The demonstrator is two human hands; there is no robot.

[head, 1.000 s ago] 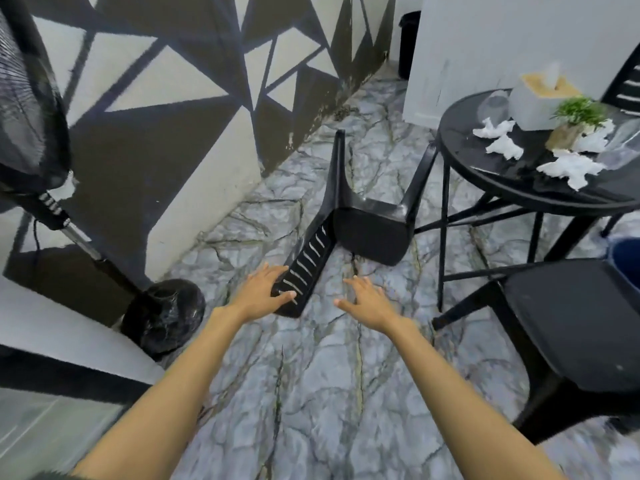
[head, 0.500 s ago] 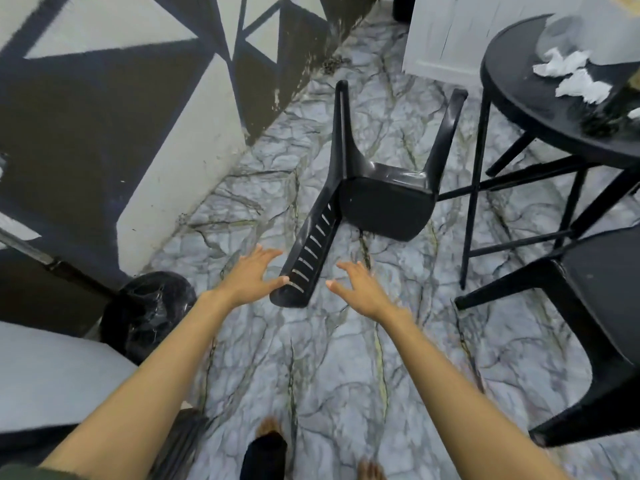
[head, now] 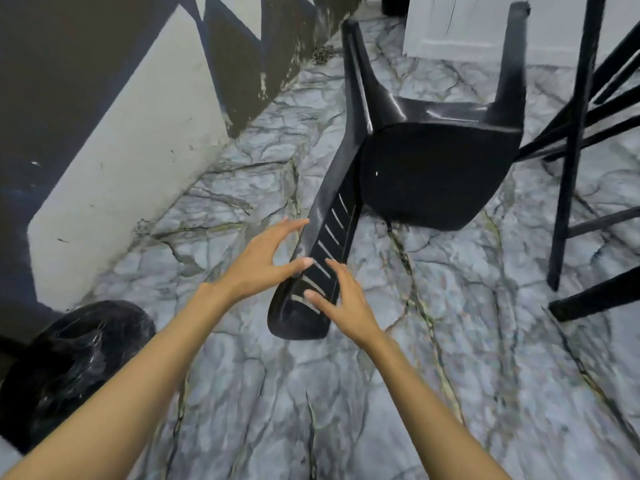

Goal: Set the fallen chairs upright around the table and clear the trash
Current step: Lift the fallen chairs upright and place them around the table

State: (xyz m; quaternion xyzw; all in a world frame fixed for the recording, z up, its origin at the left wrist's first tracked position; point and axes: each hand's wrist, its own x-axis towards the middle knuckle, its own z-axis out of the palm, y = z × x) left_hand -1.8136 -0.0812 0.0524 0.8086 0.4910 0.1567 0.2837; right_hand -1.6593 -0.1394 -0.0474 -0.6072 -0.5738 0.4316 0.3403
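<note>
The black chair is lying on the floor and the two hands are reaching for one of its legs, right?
Not the legs. The black chair lies on the floor, but the left hand and right hand reach for its slatted backrest; the head view shows this.

Fallen chair [head: 433,174] lies on its side on the floor [head: 346,410] at centre, legs pointing away toward the panel [head: 460,26] behind, backrest [head: 304,317] running toward the near side. Left hand [head: 263,268] is at the backrest's left edge, right hand [head: 346,303] at its right; contact not confirmed. Wall [head: 104,133] runs along the left, a round base [head: 69,358] before it at near left. Table legs [head: 571,150] stand right of the chair
</note>
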